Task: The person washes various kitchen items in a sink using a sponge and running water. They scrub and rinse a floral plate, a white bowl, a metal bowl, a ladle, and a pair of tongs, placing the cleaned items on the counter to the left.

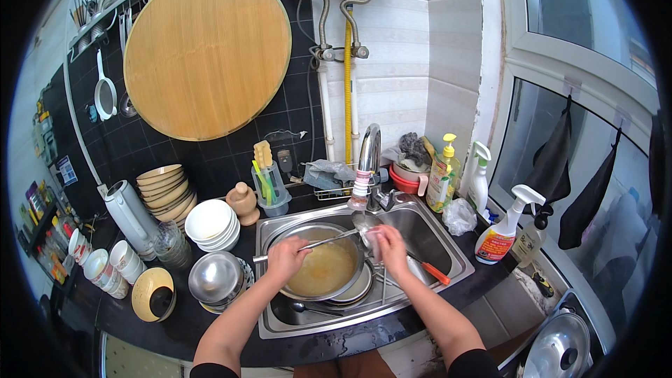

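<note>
My left hand (287,259) is closed around the long handle of a metal ladle (329,240), held across a large metal basin (278,297) of cloudy yellowish water. The ladle's rounded head (364,221) is just below the faucet (369,150). At that end my right hand (389,248) is closed on a pale, crumpled cloth (372,243), pressed near the head. Plates (359,287) lie partly under the basin in the left sink bowl, beside a dark spoon (313,309). A knife with an orange handle (436,273) rests over the right bowl.
Left of the sink (364,316) stand white bowls (212,225), a metal bowl (215,278), stacked tan bowls (164,192) and a wooden mortar (242,203). Spray bottles (498,234) and a yellow-pump soap bottle (442,175) line the right. A round board (208,54) hangs behind.
</note>
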{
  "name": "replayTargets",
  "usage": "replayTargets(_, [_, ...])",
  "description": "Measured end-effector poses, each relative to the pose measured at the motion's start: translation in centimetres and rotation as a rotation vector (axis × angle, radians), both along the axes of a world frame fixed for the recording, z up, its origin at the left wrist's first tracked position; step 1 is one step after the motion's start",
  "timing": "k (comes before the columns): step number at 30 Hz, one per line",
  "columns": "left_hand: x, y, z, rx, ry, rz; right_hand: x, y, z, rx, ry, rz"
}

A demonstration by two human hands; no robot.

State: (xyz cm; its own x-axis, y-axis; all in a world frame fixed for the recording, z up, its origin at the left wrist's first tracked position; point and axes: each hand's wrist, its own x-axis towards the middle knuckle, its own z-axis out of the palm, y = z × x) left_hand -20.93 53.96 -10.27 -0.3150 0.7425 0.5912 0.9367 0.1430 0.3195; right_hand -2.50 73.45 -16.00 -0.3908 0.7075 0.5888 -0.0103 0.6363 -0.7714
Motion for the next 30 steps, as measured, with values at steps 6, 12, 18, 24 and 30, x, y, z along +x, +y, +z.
replayTargets(6, [1.9, -1.7, 1.0, 0.003, 0.051, 0.023, -3.3, 0.0, 1.3, 0.118, -0.069, -0.08])
replayTargets(12, [1.5, -3.4, 1.1, 0.027, 0.137, -0.022, -3.9, 0.9, 1.3, -0.141, -0.147, -0.09])
replayTargets(18, [2.1, -4.2, 1.3, 0.03, 0.267, -0.103, -5.1, 0.0, 3.2, -0.059, -0.395, 0.014])
replayTargets(24, [1.8, -5.9, 1.4, 0.123, 0.179, 0.009, -3.7, 4.3, -2.5, -0.765, 0.159, 0.261])
replayTargets(30, [0.8, -10.2, 3.0, 0.265, 0.086, 0.094, -1.8, 6.0, -10.2, -0.512, 0.167, 0.098])
